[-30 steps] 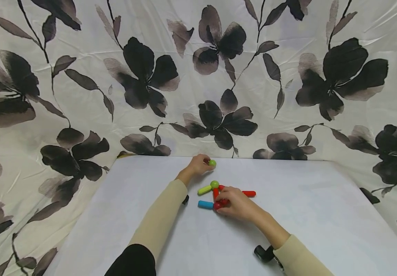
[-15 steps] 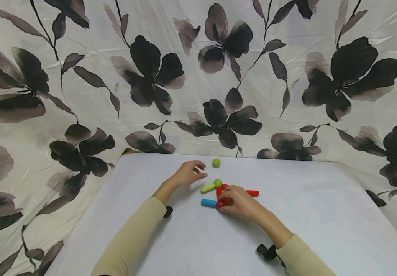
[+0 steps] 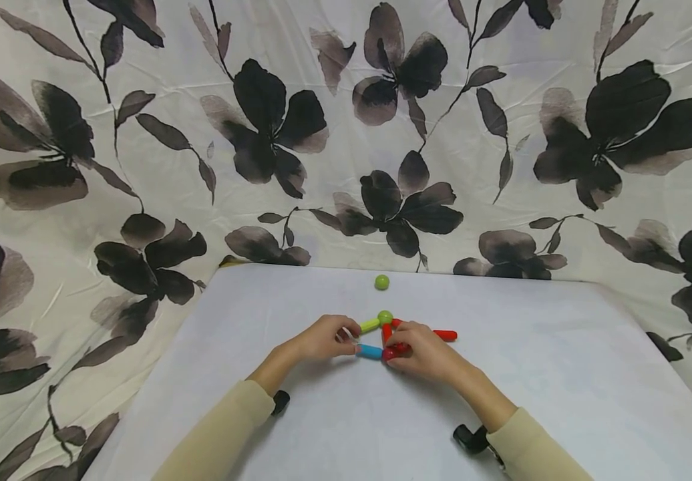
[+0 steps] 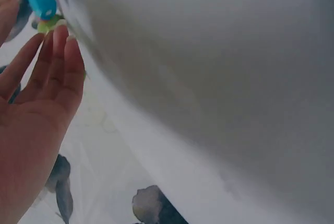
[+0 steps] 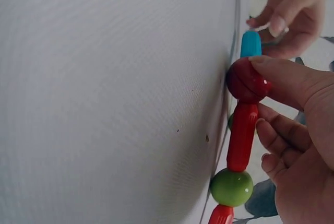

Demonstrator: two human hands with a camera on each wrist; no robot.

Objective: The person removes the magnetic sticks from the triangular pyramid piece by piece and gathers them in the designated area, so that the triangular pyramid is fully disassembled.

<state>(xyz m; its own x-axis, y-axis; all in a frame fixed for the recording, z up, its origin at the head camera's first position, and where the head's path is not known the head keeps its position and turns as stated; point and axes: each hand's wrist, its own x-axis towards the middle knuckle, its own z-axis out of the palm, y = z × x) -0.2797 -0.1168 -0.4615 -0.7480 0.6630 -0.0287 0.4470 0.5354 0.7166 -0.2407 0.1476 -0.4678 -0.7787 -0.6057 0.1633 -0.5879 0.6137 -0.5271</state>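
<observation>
My right hand (image 3: 424,351) pinches a red ball (image 5: 248,80), thumb on its near face. A blue stick (image 3: 370,352) juts left from that ball. A red stick (image 5: 242,138) links it to a green ball (image 5: 232,187), hidden by the hand in the head view, with another red stick (image 3: 445,335) beyond. A further red stick (image 3: 387,332) leads to a far green ball (image 3: 385,317), which bears a yellow-green stick (image 3: 370,325). My left hand (image 3: 326,337) is at the blue stick's free end, fingers fairly straight in the left wrist view; contact is unclear.
A loose green ball (image 3: 381,282) lies near the far edge of the white table (image 3: 532,374). Behind it hangs a cloth (image 3: 334,153) printed with dark flowers. Black wrist cameras sit at both cuffs.
My left hand has let go of the loose green ball near the far edge and come back toward the blue stick's end. My right hand keeps its hold on the red ball.
</observation>
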